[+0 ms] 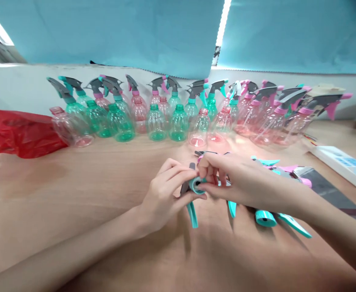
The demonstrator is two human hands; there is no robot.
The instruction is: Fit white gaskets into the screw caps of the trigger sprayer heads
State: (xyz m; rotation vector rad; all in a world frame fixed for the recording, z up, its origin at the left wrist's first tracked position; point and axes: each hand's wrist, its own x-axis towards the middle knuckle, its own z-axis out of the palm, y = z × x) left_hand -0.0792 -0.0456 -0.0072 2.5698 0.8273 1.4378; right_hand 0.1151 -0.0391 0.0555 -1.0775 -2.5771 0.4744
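Note:
My left hand (164, 192) is closed around a grey and teal spray trigger head (192, 190), its teal trigger pointing down toward me. My right hand (226, 178) pinches at the teal screw collar of the same head, the fingers pressed together on it. Both hands hover just above the wooden table (74, 190). Under my right wrist lie more loose trigger heads (266, 217) in teal, grey and pink.
A long row of clear green and pink spray bottles (166, 117) stands along the back of the table, some capped with trigger heads, some without. A red plastic bag (16, 132) lies at the far left. A white flat box (339, 160) and a dark tray sit at the right.

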